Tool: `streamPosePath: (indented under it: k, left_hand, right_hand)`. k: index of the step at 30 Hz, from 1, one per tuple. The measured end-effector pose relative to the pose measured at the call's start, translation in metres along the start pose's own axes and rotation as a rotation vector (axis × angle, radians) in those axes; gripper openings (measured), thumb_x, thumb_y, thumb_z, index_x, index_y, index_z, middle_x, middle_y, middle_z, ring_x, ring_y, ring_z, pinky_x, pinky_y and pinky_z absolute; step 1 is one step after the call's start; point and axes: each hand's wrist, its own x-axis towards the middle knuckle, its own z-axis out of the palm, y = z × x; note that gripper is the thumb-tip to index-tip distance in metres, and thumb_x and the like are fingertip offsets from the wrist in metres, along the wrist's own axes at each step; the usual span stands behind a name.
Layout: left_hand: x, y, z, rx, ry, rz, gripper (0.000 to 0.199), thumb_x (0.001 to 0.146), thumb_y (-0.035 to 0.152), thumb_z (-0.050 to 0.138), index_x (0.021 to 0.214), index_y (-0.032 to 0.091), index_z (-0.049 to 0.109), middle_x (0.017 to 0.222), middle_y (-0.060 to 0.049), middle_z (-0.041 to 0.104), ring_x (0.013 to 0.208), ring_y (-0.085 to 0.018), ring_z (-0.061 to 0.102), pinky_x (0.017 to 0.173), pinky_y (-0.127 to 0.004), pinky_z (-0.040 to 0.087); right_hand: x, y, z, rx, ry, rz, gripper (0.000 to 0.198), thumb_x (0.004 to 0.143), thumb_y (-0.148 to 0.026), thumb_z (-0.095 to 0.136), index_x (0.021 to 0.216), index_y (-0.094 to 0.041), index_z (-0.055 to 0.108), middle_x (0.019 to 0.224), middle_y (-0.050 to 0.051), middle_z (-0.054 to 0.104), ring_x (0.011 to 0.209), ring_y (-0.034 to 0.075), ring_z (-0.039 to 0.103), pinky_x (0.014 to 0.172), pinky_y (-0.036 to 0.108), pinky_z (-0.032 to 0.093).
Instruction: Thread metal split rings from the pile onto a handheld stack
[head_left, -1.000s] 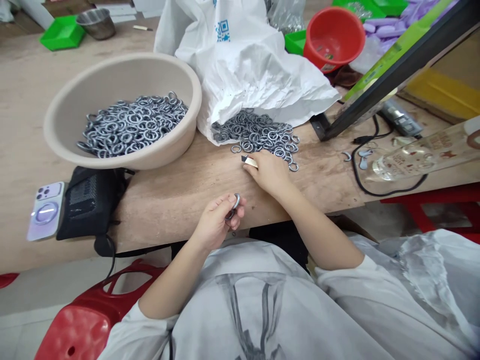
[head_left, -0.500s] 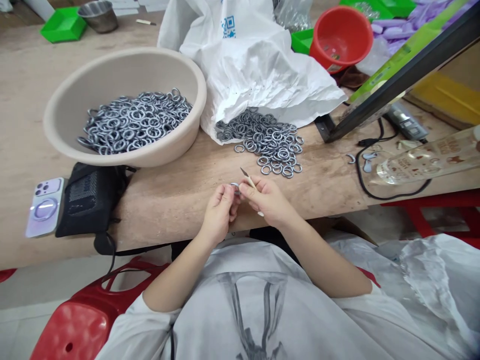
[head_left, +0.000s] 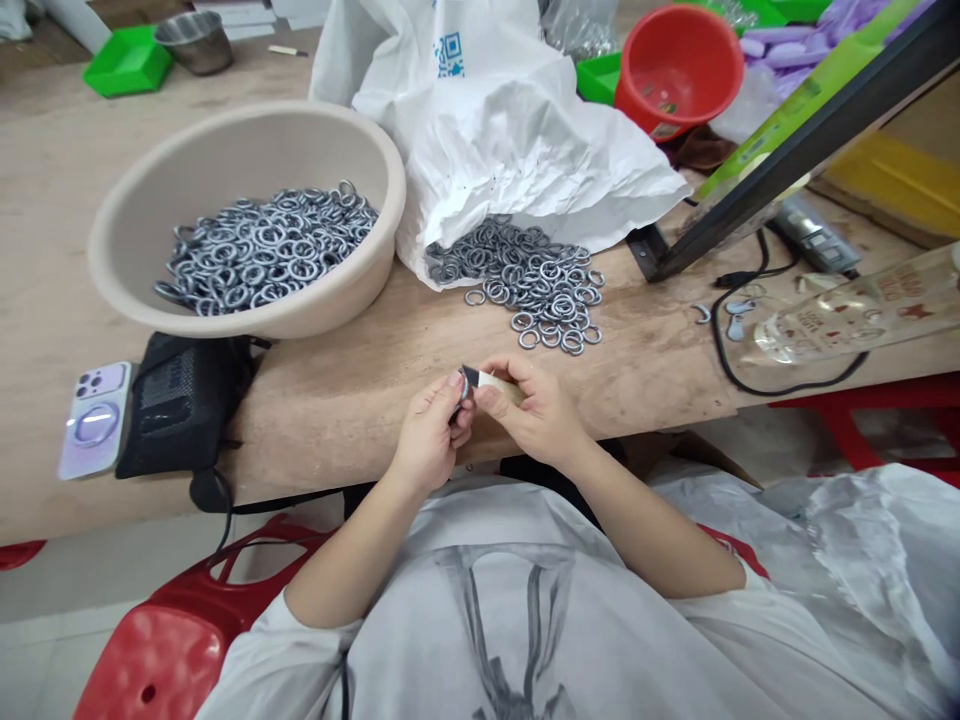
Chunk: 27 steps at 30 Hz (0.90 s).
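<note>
Rings [head_left: 277, 240] heap in the basin [head_left: 120, 235] and spill from the sack [head_left: 517, 140].

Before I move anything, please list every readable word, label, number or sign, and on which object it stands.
No word can be read with certainty.
White sack: blue QR code; the blue marks beside it are too blurred to read.
Clear bottle: brown lettering, too blurred to quote.
Red bowl: a label, too small to read.
Black pouch: faint marks, perhaps lettering, too blurred to read.
</note>
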Motion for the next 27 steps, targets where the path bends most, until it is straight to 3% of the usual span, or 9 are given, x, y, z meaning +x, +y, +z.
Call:
streamPosePath:
  k: [5, 10, 18, 24, 27]
  left_hand:
    - [0.0, 0.002, 0.001, -0.047, 0.02, -0.021, 0.043, 0.075, 0.048, 0.075, 0.065, 0.017, 0.047, 0.051, 0.007, 0.039, 0.042, -0.003, 0.027, 0.037, -0.014, 0.022]
    - [-0.001, 0.0, 0.002, -0.07, 0.021, -0.038, 0.043, 0.075, 0.046, 0.075, 0.063, 0.018, 0.044, 0.048, 0.008, 0.036, 0.04, -0.003, 0.025, 0.036, -0.014, 0.021]
    - [-0.002, 0.003, -0.002, -0.043, -0.031, -0.076, 0.042, 0.075, 0.042, 0.075, 0.063, 0.018, 0.043, 0.049, 0.008, 0.035, 0.041, -0.003, 0.024, 0.037, -0.014, 0.021]
    - [-0.017, -0.001, 0.0, 0.072, -0.215, -0.162, 0.047, 0.075, 0.052, 0.074, 0.061, 0.016, 0.048, 0.049, 0.006, 0.039, 0.041, -0.003, 0.027, 0.039, -0.016, 0.018]
    - [-0.015, 0.0, 0.002, 0.054, -0.138, -0.128, 0.045, 0.073, 0.051, 0.076, 0.062, 0.016, 0.049, 0.049, 0.006, 0.041, 0.041, -0.003, 0.026, 0.039, -0.017, 0.018]
  right_hand:
    - [-0.007, -0.002, -0.003, -0.207, -0.062, -0.14, 0.031, 0.095, -0.045, 0.055, 0.082, -0.019, 0.065, 0.075, 0.002, 0.065, 0.07, 0.015, 0.058, 0.066, 0.028, 0.04]
    - [-0.007, -0.001, -0.005, -0.257, -0.079, -0.173, 0.034, 0.094, -0.046, 0.055, 0.075, -0.019, 0.063, 0.069, 0.001, 0.06, 0.064, 0.014, 0.053, 0.061, 0.027, 0.036]
    - [-0.005, 0.003, -0.001, -0.219, -0.124, -0.098, 0.035, 0.096, -0.045, 0.053, 0.075, -0.019, 0.064, 0.069, 0.0, 0.06, 0.065, 0.013, 0.053, 0.062, 0.027, 0.035]
    - [0.012, 0.023, -0.022, -0.159, 0.186, 0.103, 0.039, 0.095, -0.05, 0.05, 0.068, -0.021, 0.052, 0.059, -0.004, 0.043, 0.058, 0.012, 0.041, 0.06, 0.027, 0.032]
    - [0.005, 0.013, -0.017, -0.066, 0.053, 0.083, 0.033, 0.089, -0.053, 0.058, 0.079, -0.021, 0.055, 0.065, -0.004, 0.049, 0.061, 0.012, 0.045, 0.06, 0.026, 0.035]
